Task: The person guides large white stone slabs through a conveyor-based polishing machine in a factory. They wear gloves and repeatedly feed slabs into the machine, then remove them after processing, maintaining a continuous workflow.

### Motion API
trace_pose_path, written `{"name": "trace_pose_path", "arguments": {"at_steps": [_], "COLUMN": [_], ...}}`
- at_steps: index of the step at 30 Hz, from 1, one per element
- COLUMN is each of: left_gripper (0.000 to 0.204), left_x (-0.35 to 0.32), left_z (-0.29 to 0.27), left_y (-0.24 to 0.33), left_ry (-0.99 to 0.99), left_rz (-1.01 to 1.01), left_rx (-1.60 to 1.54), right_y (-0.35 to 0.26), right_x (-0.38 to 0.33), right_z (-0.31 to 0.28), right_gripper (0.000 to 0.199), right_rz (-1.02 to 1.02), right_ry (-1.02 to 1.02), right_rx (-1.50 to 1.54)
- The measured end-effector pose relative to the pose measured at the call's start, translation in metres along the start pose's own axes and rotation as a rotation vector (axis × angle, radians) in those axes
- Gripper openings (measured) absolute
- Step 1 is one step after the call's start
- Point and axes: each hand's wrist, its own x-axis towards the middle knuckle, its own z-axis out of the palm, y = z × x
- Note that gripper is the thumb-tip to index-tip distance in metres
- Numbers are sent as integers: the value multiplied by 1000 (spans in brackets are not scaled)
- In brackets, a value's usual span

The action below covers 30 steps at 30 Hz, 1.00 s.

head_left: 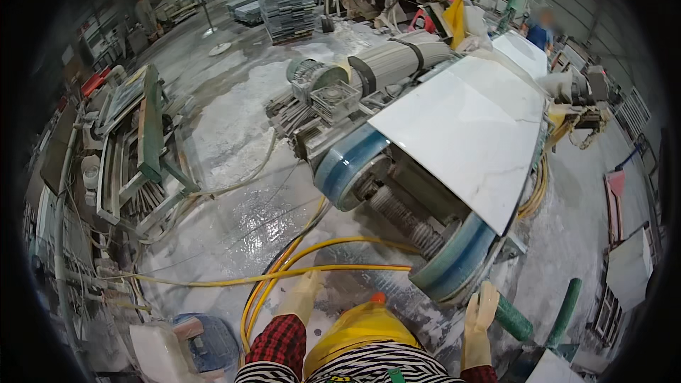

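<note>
I wear cream rubber gloves on both hands. My left hand [303, 289] hangs low beside the yellow hoses [291, 262]; its fingers are blurred, and I cannot tell whether they hold anything. My right hand [482, 305] is raised close to the near end of a conveyor, fingers stretched out, with nothing visible in it. A green roller [512, 318] lies just right of that hand. The conveyor has two wide blue belts [457, 255] around its end drums. A large white stone slab [468, 128] with glossy faces rests on top, one corner overhanging toward me.
A metal rack with long strips [145, 149] stands at the left. Grey stacked slabs [285, 13] are farther back. White and blue plastic seats [202, 340] sit at lower left. Another green roller [564, 312] stands at right. A person in blue [539, 34] is beyond the slab. The floor [245, 220] is wet.
</note>
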Motion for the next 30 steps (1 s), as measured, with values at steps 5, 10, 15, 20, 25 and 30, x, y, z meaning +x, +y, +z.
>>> {"name": "trace_pose_path", "arguments": {"at_steps": [5,10,15,20,25,30], "left_gripper": [61,61,65,60,45,37], "left_x": [5,-23,30,40,26,86], "left_z": [29,5,-51,-29,8,60], "left_y": [-1,92,101,139,253,344], "left_ry": [-220,-140,136,69,261,278], "left_rz": [25,-13,55,169,639,977], "left_rx": [112,80,275,225,470,501], "right_y": [1,25,25,34,19,1], "right_x": [84,183,244,243,242,237], "right_z": [30,69,70,75,74,62], "right_gripper": [51,58,57,56,51,47], "right_rz": [-237,-338,-219,-220,-187,-179], "right_ry": [205,416,354,401,393,438], "right_rx": [-62,-236,-294,-292,-220,-202]}}
